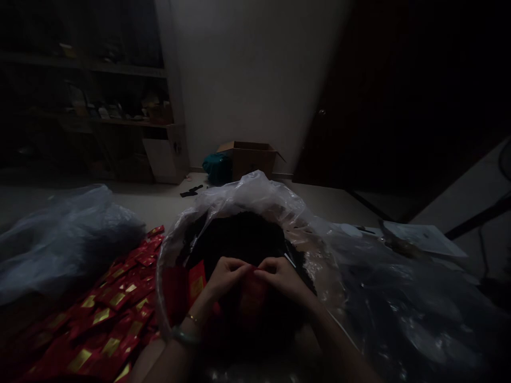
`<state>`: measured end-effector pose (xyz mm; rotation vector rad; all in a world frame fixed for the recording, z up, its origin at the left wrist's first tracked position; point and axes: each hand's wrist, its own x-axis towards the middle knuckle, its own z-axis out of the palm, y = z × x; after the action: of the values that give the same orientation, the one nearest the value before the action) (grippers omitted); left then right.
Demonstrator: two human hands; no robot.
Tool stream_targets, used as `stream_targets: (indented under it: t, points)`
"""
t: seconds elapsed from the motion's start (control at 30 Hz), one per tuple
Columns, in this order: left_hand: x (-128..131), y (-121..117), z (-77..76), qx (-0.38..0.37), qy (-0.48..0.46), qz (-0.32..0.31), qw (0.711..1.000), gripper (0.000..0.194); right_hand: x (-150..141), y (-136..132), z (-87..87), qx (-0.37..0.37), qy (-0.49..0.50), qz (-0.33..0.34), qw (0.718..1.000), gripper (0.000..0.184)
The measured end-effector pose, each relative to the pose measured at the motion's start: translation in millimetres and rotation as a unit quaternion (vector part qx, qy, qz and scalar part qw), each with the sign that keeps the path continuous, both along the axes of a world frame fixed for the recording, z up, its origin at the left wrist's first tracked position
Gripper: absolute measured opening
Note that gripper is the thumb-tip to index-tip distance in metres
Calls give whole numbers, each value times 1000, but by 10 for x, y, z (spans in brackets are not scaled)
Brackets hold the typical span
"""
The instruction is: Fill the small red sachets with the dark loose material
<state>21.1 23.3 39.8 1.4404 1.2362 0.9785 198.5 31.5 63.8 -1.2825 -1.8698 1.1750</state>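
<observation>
My left hand [224, 277] and my right hand [282, 277] pinch the top edge of a red packet [252, 295] between thumbs and fingertips. The fingertips of the two hands nearly meet, and the packet hangs below them in deep shadow. Under and beyond my hands lies a heap of dark, loose material [243, 234] inside a container lined with a clear plastic bag [259, 191]. More red packets [197, 282] with gold marks stand inside the bag, left of my left wrist. A thin white stick-like piece [290, 260] shows near my right hand.
A big pile of red and gold packets [115, 300] spreads at the left beside a bulky clear plastic bag [75, 234]. Dark plastic sheeting [403, 314] covers the right side. An open cardboard box [253, 162] and a teal bag [217, 167] stand by the wall.
</observation>
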Motion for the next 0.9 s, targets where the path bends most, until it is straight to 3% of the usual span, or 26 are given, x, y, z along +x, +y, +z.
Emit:
stream_targets:
  t: [0.2,0.4,0.6,0.73,0.83,0.9]
  points:
    - [15,17,-46,72,-36,81,993,30,24,42,-59,-21,33,-7,999,23]
    - [25,2,-47,32,-41,-39,998,25,15,46,-61,31,70,-49,996,20]
    - [33,-4,-55,29,-25,-48,998,31,4,26,-44,1,79,-40,996,15]
    - [64,-31,-41,-55,-104,-72,990,37,-48,12,-89,-18,122,-69,990,19]
    - [81,-76,-39,-147,-202,-123,961,46,-88,2,-113,-51,146,-82,985,26]
    - [84,-110,-26,-192,-239,-124,944,47,-73,26,-115,-55,134,-71,987,29]
